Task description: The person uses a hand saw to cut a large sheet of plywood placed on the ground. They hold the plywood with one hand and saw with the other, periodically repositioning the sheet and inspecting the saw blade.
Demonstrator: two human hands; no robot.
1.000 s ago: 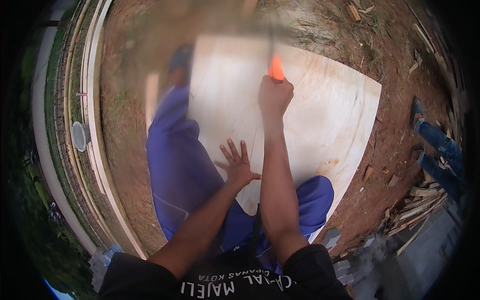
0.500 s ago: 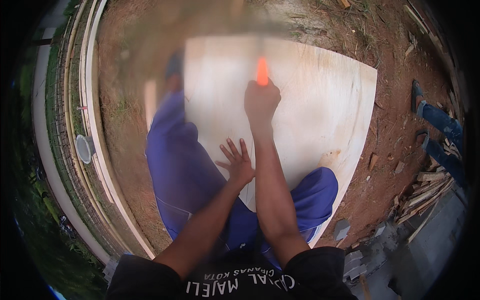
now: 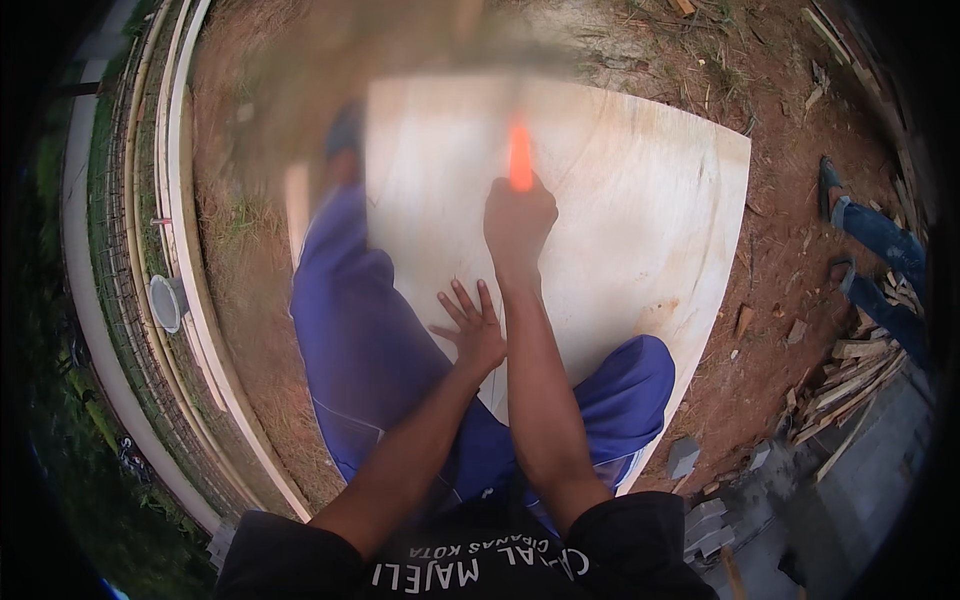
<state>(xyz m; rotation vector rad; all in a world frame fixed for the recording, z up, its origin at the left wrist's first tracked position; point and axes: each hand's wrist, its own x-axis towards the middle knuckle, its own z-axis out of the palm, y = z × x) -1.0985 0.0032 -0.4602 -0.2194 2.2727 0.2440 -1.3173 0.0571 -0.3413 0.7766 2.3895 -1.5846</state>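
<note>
A large pale plywood sheet [image 3: 620,190] lies beneath my hands, with my legs in blue trousers on it and beside it. My right hand [image 3: 519,228] is closed in a fist around an orange-handled tool [image 3: 520,160] over the middle of the sheet. The tool's far end is dark and smeared, so its kind is unclear. My left hand [image 3: 477,325] rests flat on the sheet with fingers spread, close beside my right forearm. A thin dark line runs along the sheet near my left hand.
Long pale boards [image 3: 185,200] run along the left, with a round whitish container [image 3: 167,303] by them. Another person's legs [image 3: 880,240] in jeans and sandals are at the right. Below them is a pile of wood scraps [image 3: 850,385]; grey blocks [image 3: 684,457] lie lower right.
My right hand has drawn slightly toward me along the sheet, bringing the orange-handled tool with it. My left hand has stayed in place.
</note>
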